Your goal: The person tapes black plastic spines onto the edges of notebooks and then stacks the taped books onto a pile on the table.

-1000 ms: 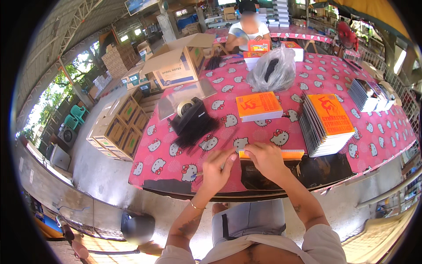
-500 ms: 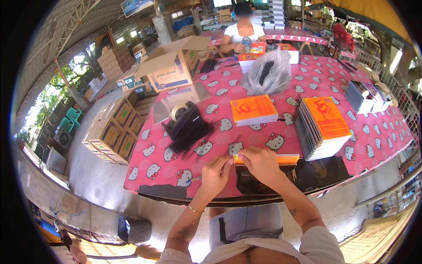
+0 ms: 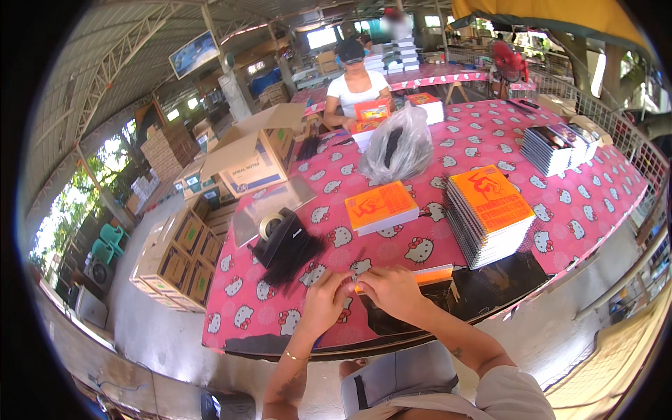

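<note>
Left hand: fingers curled and pinched together at the left end of the orange booklet; whether this left hand [image 3: 326,297] has hold of anything thin cannot be told.
Right hand: grasping; the right hand [image 3: 393,288] has its fingers bent over the left part of the booklet, just beside the other hand.
Orange booklet: the orange booklet [image 3: 435,276] lies at the near side of the worktop [image 3: 589,203], its orange strip showing to the right of the fingers.
Dark board: a worn dark board [image 3: 493,292] lies along the near edge, beneath the right forearm.
Notebook pile: a tall pile of spiral notebooks [image 3: 490,217] with orange covers stands to the right, beyond the board.
Orange stack: a lower orange-topped stack [image 3: 382,207] lies beyond the hands.
Left side: a black tape dispenser [image 3: 281,236] stands touching a heap of black coils [image 3: 297,260].
Farther back: a clear plastic bag [image 3: 397,148] with something dark inside; an open cardboard box [image 3: 253,157] to its left.
Across: a co-worker [image 3: 355,89] in a white top, behind more orange booklets.
</note>
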`<state>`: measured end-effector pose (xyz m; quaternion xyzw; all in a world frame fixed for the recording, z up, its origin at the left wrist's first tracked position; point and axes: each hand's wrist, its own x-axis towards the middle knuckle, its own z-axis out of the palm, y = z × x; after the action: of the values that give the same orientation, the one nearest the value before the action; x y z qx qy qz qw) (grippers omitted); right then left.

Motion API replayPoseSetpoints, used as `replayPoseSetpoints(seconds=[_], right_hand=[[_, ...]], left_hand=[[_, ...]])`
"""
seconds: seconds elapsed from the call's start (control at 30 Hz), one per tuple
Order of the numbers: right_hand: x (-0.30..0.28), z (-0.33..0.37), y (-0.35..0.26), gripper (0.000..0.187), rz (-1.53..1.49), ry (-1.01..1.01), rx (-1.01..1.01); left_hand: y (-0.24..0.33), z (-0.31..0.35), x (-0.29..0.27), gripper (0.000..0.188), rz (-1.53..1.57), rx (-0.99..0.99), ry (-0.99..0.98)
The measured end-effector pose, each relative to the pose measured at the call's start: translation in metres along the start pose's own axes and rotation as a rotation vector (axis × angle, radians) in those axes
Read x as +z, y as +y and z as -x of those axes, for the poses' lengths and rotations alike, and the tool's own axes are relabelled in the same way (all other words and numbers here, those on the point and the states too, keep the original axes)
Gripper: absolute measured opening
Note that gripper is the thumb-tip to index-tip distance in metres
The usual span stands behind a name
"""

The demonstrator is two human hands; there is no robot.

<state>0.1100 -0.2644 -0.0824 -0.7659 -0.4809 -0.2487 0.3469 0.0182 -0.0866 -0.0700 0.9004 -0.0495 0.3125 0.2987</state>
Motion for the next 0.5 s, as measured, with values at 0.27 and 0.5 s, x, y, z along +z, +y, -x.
replayPoseSetpoints(seconds=[0.27, 0.5], right_hand=[[-0.003, 0.004, 0.014, 0.014, -0.214, -0.081, 0.057], [-0.039, 0.008, 0.022, 0.023, 0.023, -0.003, -0.122]], left_hand=[[0.008, -0.013, -0.015, 0.019, -0.036, 0.071, -0.251], [0.010, -0.017, -0.012, 0.018, 0.002, 0.064, -0.187]])
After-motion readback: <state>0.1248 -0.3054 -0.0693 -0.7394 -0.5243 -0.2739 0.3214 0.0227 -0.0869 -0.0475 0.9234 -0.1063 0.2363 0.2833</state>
